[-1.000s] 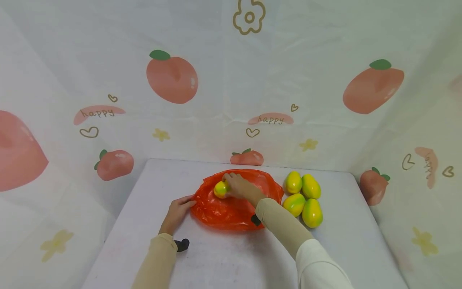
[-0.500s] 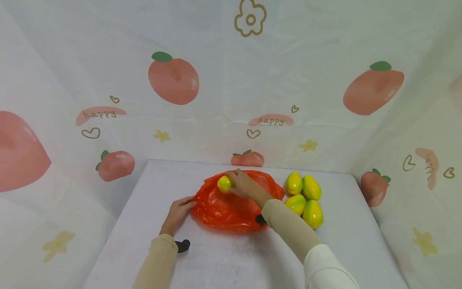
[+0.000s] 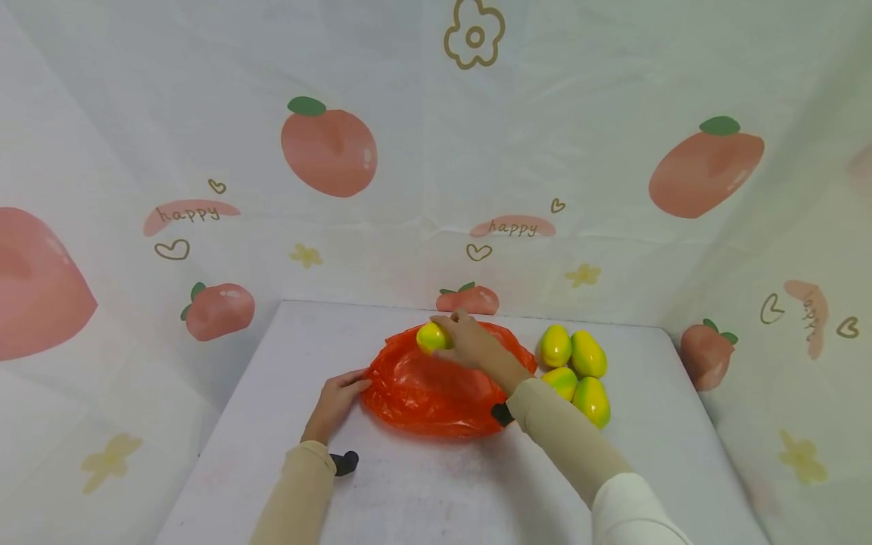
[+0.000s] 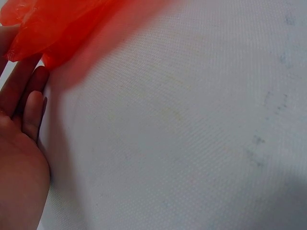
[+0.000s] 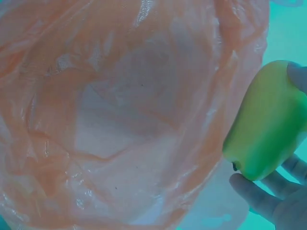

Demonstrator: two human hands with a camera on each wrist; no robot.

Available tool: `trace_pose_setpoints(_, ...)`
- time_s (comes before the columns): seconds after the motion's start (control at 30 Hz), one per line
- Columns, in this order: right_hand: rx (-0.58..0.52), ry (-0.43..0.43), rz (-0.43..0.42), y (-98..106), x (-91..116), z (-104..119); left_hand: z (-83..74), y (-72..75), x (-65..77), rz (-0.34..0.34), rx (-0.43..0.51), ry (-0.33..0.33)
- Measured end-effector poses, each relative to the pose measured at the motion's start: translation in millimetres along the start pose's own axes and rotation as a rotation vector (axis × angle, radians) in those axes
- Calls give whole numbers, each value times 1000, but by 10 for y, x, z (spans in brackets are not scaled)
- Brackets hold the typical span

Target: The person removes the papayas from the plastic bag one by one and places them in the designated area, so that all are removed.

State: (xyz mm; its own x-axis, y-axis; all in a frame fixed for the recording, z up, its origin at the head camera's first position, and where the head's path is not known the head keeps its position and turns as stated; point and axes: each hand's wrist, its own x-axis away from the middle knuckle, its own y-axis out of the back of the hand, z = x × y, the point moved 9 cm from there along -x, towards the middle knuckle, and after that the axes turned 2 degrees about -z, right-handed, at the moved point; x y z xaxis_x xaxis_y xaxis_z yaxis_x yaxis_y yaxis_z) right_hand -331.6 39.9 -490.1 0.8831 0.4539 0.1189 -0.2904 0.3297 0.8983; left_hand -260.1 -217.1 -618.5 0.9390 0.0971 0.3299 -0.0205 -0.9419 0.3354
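A red plastic bag (image 3: pixel 422 393) lies spread on the table with its mouth wide. My left hand (image 3: pixel 336 401) pinches its left edge between thumb and fingers; in the left wrist view the fingers (image 4: pixel 21 86) lie partly behind the red film. Over the bag's far side, my right hand (image 3: pixel 470 342) holds a yellow-green mango (image 3: pixel 431 338). In the right wrist view this mango (image 5: pixel 268 120) is gripped between thumb and fingers, beside the bag's rim and clear of its middle. No fruit shows inside the bag (image 5: pixel 129 110) there.
Several more mangoes (image 3: pixel 588 353) sit grouped on the table just right of the bag; my right forearm partly covers the nearer ones. The white table (image 3: pixel 409 492) ends at a printed cloth backdrop (image 3: pixel 381 250) behind and at both sides.
My right hand has lifted the mango from low in the bag and carried it back and to the right, towards the far rim. The left hand keeps its place.
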Motion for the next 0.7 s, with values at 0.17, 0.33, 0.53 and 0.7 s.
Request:
trace_pose_setpoints(0.17,32,9,-76,105,65,-42,-13,13,-3,-11,12,-23)
trace_pose_setpoints(0.33,47,24,-147,187,146,-133,-21,6,10,-9,0,-24)
trace_pose_setpoints(0.53,-22,-49,-150,258,285,-321,-36,1,27,-7,-4,-19)
trace_pose_setpoints(0.7,-38,-106,-179,338,416,-488,-38,8,28,-8,2,-17)
